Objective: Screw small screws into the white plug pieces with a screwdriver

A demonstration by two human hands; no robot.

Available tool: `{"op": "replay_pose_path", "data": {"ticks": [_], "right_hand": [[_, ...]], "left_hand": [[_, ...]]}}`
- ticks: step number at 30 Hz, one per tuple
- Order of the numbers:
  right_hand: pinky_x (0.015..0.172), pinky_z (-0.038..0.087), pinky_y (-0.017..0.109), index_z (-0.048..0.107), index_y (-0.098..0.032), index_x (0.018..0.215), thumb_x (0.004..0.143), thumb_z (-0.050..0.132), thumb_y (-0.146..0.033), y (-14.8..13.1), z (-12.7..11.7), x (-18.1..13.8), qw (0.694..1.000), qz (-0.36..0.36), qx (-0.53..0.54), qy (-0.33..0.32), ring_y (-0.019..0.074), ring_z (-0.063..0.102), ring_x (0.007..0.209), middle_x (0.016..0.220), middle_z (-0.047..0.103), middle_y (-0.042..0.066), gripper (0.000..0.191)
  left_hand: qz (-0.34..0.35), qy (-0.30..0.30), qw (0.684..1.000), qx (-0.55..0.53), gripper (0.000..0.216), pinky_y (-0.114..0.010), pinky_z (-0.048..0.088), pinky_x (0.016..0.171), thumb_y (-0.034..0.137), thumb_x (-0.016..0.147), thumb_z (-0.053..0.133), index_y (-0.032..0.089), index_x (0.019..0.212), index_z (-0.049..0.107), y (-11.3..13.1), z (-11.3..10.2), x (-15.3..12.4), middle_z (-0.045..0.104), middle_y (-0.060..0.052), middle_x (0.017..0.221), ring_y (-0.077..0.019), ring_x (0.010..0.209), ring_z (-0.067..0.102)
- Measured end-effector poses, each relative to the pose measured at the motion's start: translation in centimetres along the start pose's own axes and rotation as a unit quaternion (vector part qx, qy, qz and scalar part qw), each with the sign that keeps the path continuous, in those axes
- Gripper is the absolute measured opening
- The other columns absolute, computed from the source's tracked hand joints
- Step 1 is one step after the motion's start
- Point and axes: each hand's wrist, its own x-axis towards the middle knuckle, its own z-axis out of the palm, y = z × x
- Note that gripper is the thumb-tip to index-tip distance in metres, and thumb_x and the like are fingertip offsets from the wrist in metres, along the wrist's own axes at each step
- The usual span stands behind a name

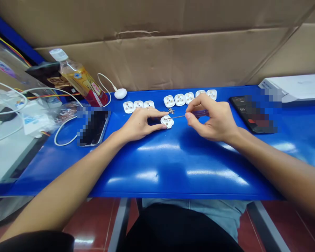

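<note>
My left hand (141,122) rests on the blue table (173,164) and pinches a small white plug part (167,121) between thumb and fingers. My right hand (212,117) grips a thin screwdriver (196,113) with a purple handle; its tip points left onto that plug part. A little heap of tiny screws (171,111) lies just behind the part. Behind the hands, several more white plug parts stand in two rows, three on the left (138,105) and several on the right (189,98).
A phone (94,127) lies at the left with a white cable (65,136) beside it. A drink bottle (78,78) leans at the back left, near a white puck-shaped device (120,93). A dark device (252,113) and a white box (296,87) sit at the right. Cardboard (173,49) walls the back.
</note>
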Motion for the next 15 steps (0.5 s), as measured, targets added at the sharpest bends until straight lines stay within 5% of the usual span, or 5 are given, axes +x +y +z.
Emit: {"op": "replay_pose_path", "data": {"ticks": [15], "right_hand": [[0.055, 0.057, 0.032, 0.064, -0.030, 0.092, 0.087, 0.072, -0.027, 0.14, -0.01, -0.03, 0.999, 0.011, -0.041, -0.007, 0.0204, 0.073, 0.065, 0.079, 0.076, -0.001, 0.010]], "left_hand": [[-0.013, -0.008, 1.000, -0.023, 0.046, -0.037, 0.056, 0.088, 0.046, 0.089, 0.084, 0.025, 0.130, 0.080, -0.03, 0.06, 0.01, 0.083, -0.009, 0.117, -0.0277, 0.100, 0.078]]}}
